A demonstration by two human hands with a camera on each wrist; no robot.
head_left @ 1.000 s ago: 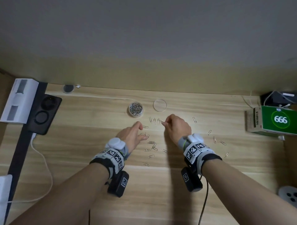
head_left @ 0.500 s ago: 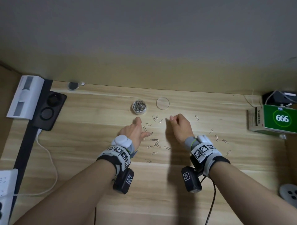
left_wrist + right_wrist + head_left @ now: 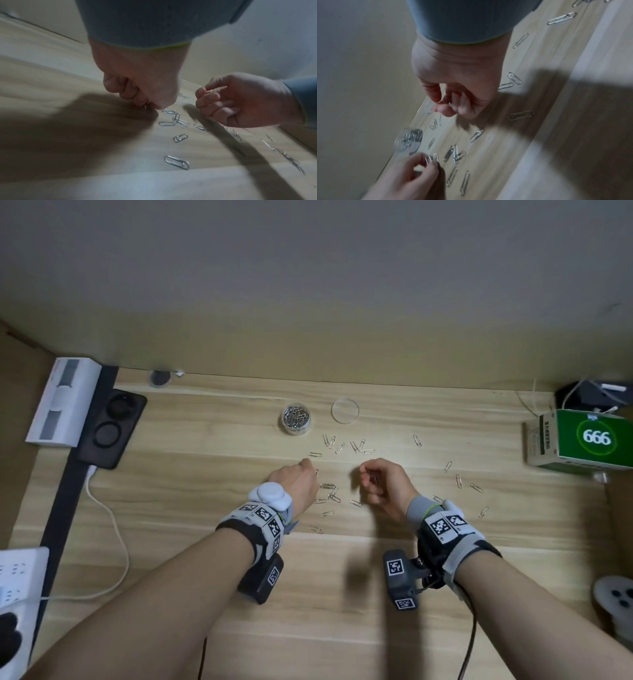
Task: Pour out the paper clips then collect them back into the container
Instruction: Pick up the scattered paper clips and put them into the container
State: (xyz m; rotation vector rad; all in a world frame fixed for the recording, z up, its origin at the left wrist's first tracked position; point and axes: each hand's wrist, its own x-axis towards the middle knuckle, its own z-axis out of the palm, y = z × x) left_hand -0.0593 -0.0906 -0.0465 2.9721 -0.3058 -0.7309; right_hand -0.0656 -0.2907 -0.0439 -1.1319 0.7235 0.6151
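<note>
Now, with our left hand [image 3: 296, 482] pinching paper clips [image 3: 431, 159] and our right hand [image 3: 385, 486] curled around a few more, we carry both handfuls to the container [image 3: 296, 419] at upper center before grabbing more.

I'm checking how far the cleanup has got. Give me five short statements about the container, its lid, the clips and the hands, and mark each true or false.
1. The round clear container stands upright with paper clips inside. True.
2. The clear lid sits on the container. False: it lies flat on the desk beside it.
3. Loose paper clips lie on the wooden desk between the hands. True.
4. The left hand lies flat and open. False: its fingertips pinch a clip at the desk.
5. The green box stands left of the container. False: it stands at the desk's right edge.
</note>
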